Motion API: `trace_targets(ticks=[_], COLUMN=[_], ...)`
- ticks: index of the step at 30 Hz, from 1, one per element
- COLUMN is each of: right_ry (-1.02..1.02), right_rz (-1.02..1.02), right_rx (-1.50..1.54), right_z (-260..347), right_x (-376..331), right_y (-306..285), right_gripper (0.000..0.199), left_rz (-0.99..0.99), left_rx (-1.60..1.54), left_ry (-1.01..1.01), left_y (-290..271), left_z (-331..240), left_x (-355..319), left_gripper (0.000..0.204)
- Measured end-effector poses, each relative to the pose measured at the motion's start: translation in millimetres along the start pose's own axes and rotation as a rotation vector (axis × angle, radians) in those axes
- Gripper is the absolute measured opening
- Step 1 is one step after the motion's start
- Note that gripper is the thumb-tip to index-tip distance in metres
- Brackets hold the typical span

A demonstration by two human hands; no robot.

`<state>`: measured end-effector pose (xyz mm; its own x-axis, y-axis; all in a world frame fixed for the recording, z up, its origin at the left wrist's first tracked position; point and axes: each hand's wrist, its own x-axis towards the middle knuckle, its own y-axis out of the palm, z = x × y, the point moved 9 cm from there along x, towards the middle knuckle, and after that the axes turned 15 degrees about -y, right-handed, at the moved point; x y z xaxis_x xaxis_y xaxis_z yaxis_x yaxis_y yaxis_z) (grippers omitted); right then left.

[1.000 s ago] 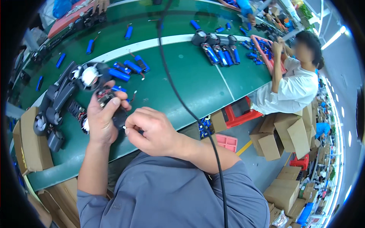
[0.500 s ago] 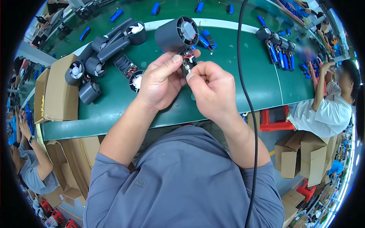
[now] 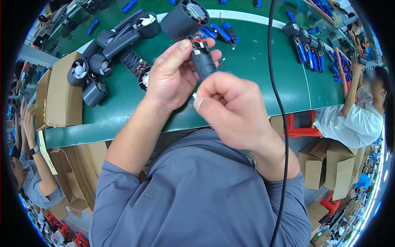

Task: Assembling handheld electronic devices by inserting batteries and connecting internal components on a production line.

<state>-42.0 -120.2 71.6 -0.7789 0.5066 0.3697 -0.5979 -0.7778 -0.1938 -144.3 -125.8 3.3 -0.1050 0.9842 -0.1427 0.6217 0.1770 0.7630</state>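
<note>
In my left hand [image 3: 170,78] is a dark grey handheld fan [image 3: 180,21], its round head pointing up and away from me. The fan's open handle [image 3: 203,61] shows red wires and a small circuit board near the neck. My left thumb and fingers are closed around that neck. Just below the handle's end, my right hand [image 3: 236,109] is closed in a pinch. A small white piece [image 3: 194,95] sticks out between its thumb and forefinger; what it belongs to is hidden. Beyond the handle lie several blue battery packs [image 3: 224,33] with wires.
Several fan housings [image 3: 101,64] lie at the left, beside an open cardboard box [image 3: 63,92]. An opened fan [image 3: 138,68] rests nearer my left arm. A black cable [image 3: 276,88] hangs across the right side. More fans with blue batteries [image 3: 306,55] lie at the right, near a co-worker [image 3: 347,111].
My right hand has drawn back toward me from the neck of the fan, uncovering the handle. The small white piece now shows in its pinch. My left hand and the fan have shifted slightly up and left.
</note>
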Motion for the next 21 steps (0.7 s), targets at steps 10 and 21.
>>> trace_targets(ticks=[10, 21], right_ry=[-0.236, -0.471], right_rz=[-0.077, -0.029], right_rx=[0.324, -0.194], right_z=[9.5, 48.9], right_x=[-18.4, -15.3], right_y=[-29.5, -7.2], right_gripper=[0.007, 0.013], left_rz=[0.096, 0.007], left_rx=[-0.162, -0.098], left_ry=[-0.067, 0.045], left_y=[8.8, -2.4], left_z=[-1.3, -4.7], left_x=[0.9, 2.3], left_gripper=[0.047, 0.043])
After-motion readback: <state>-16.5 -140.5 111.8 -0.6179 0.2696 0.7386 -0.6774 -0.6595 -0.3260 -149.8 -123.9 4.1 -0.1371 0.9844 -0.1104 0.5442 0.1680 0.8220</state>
